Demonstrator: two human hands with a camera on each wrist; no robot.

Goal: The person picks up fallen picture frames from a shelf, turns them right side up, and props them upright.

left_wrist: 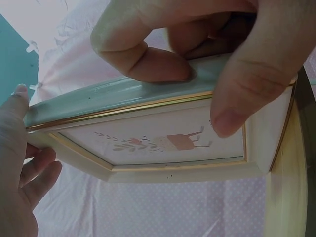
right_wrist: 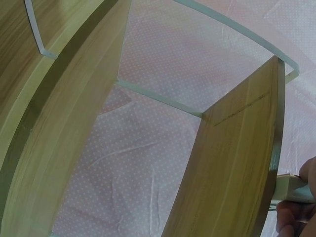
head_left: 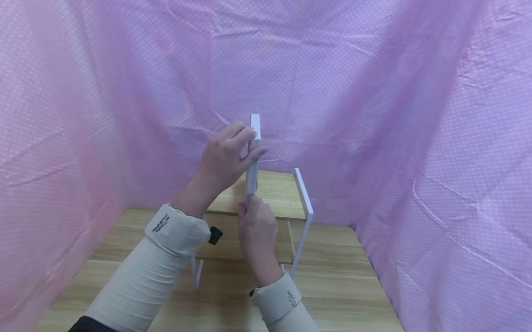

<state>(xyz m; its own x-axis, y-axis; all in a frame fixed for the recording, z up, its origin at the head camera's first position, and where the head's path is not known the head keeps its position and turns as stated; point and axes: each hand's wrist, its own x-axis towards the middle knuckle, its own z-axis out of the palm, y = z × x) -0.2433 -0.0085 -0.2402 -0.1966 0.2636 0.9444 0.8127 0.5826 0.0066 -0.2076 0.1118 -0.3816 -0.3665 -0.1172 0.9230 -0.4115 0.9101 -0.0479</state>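
A white rectangular picture frame with gold inner trim (head_left: 252,170) stands upright, narrow edge toward the wearer, at the upper tier of a light-wood, white-metal two-tier shelf (head_left: 280,194); its contact with the tier is hidden. The left hand (head_left: 223,156) reaches up from a cream sleeve (head_left: 145,277), its grip pinching the upper part between bent fingers and extended thumb. The right hand (head_left: 259,231), lower, back uppermost, grasps the near lower end. The shelf rests on a wood-grain surface (head_left: 335,300).
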